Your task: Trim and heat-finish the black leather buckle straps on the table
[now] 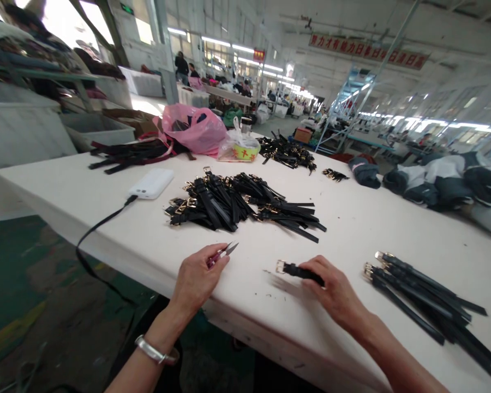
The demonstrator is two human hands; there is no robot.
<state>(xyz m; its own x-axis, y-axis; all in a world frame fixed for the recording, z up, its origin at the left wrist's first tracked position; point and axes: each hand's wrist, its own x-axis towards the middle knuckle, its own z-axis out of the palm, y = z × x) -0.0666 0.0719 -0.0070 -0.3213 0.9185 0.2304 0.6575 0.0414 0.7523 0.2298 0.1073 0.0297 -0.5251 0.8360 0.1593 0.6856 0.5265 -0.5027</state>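
My left hand (198, 277) is closed around a pair of small thread snips (220, 255), whose pointed blades stick out to the right. A bracelet circles that wrist. In my right hand (329, 284) is a black strap (298, 272) with a gold-coloured buckle at its left end, held just above the table; its other end is hidden by the hand. Beyond both hands lies a heap of black buckled straps (216, 202). To the right of my right hand, several more straps (421, 295) lie side by side, buckles toward the far left.
A white power bank (150, 183) with a black cable (94, 224) rests on the white table (85, 202). Further back are a pink plastic bag (194, 128), a clear bag with a yellow-green container (245, 152), and another strap pile (288, 152). Folded dark fabric (445, 180) lies at the right.
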